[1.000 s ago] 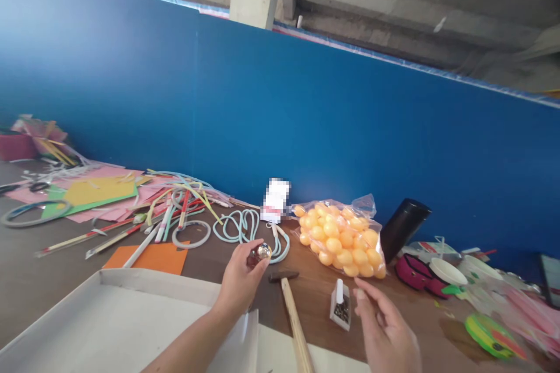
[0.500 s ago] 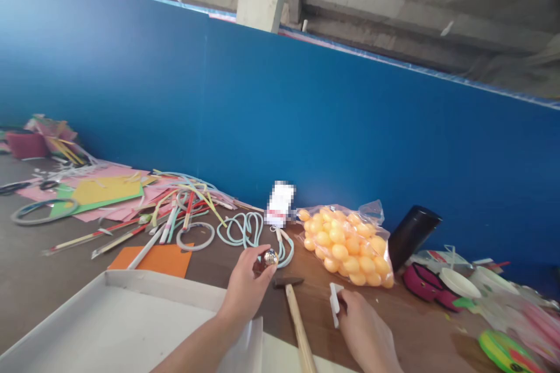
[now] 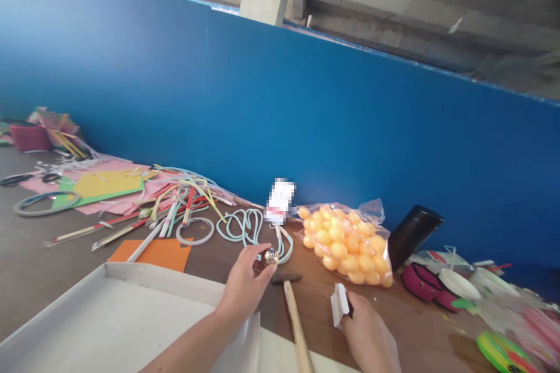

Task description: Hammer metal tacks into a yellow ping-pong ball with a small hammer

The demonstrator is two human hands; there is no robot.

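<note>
A shiny silver ball is pinched between the thumb and fingers of my left hand, above the table near the white tray's right end. My right hand is closed around a small flat white piece with a dark part; its exact kind is unclear. Between my two hands lies a hammer with a wooden handle, its dark head pointing away from me. Just beyond my left hand are a looped pale blue lanyard and its blurred white badge.
The white tray stands at the front left, beside an orange sheet. Straws, coloured paper and rings spread over the left. A bag of orange balls, a black cylinder and magenta pouches sit right. A blue partition rises behind.
In my right hand the white piece has turned, showing more of its flat face and a dark part. My left hand keeps the ball in nearly the same place.
</note>
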